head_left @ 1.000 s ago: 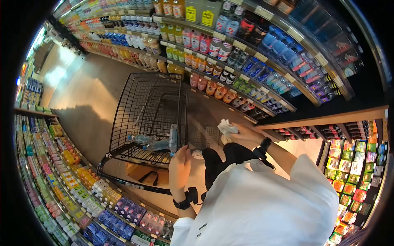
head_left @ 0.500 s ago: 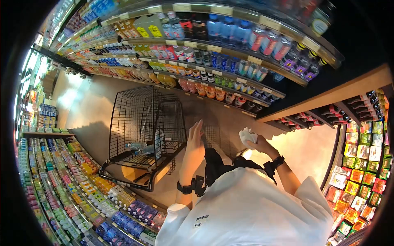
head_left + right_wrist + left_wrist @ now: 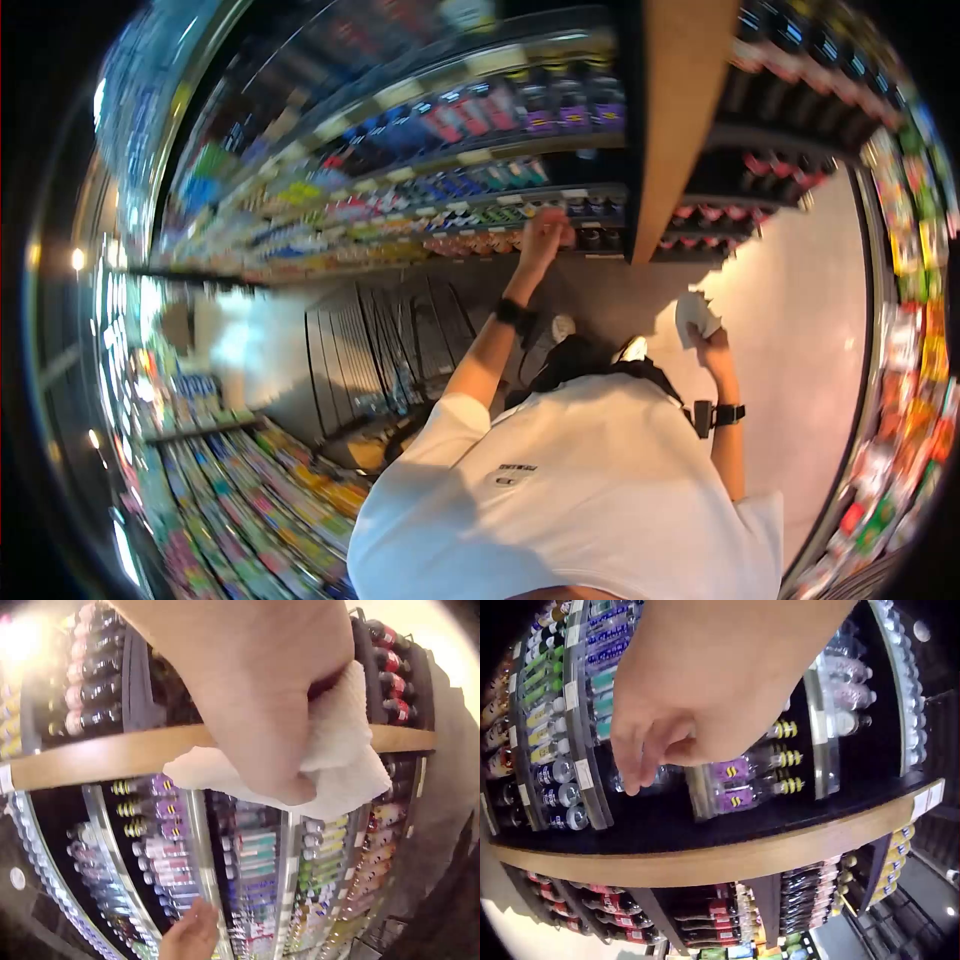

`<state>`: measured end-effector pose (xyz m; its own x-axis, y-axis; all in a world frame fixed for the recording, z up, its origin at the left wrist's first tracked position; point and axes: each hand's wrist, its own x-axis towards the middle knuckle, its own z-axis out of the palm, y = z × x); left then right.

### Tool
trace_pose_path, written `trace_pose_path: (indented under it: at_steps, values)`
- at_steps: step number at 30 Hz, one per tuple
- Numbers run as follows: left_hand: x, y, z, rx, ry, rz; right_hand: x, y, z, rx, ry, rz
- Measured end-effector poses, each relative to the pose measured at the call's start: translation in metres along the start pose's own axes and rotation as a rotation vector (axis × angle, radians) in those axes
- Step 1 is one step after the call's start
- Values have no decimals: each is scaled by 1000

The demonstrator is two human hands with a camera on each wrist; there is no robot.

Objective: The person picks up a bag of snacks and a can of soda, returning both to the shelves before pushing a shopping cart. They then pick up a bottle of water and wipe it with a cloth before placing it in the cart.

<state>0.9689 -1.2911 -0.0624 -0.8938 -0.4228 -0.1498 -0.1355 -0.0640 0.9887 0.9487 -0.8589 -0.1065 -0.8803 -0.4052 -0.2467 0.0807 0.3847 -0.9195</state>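
Observation:
My left hand (image 3: pixel 543 240) reaches out in front of the drink shelves, with nothing in its grasp. In the left wrist view its fingers (image 3: pixel 634 761) bend loosely downward, overlapping a dark gap in the shelf. Bottles with purple labels and yellow-striped caps (image 3: pixel 739 799) stand just beside that gap. Lower and to the right, my right hand (image 3: pixel 714 350) holds a crumpled white tissue (image 3: pixel 692 318) away from the shelves. The thumb presses on the tissue (image 3: pixel 341 742) in the right wrist view, and part of it is hidden by the hand.
A black wire shopping cart (image 3: pixel 380 340) with several clear bottles (image 3: pixel 385 400) in it stands at the left. A wooden panel (image 3: pixel 680 120) ends the drink shelving, and racks of dark bottles (image 3: pixel 785 165) follow beyond it. Packaged goods (image 3: pixel 900 350) line the right side.
My left hand has left the cart handle and extended toward the shelves. The view has turned right, so the cart appears farther left and lower. The right hand still holds the tissue.

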Motion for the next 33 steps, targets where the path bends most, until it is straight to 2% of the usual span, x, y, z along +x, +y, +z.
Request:
trace_pose_path:
  at_steps: [1,2,5,7,9,12,14,17,20,23,24,28,33]
  values:
    - [21,-11,12,-24,-3,-11,-16,-32,-17,-2,-1,136]
    - [39,-20,23,28,57,8,-25,-24,-22,-5,73,163]
    - [107,-36,47,144,205,111,-58,-4,-31,103,288,49]
    - [143,-46,57,195,273,165,-87,21,-35,106,391,110]
    - [167,-51,66,176,275,135,-118,38,-29,76,520,213]
    - [206,-73,73,232,317,119,-146,28,-8,293,757,224]
    - [196,-44,88,294,355,73,-156,23,6,350,861,234]
    - [230,-81,67,786,469,594,-168,14,14,324,805,349]
    - [218,-53,71,539,375,394,-173,6,17,299,851,354]
    - [233,-70,67,590,401,393,-181,-3,15,324,809,445]
    - [236,-74,64,602,390,340,-183,-11,17,305,838,423]
    - [253,-92,58,700,473,388,-188,-21,36,287,908,401]
    - [247,-89,49,665,399,457,-193,-49,48,288,893,471]
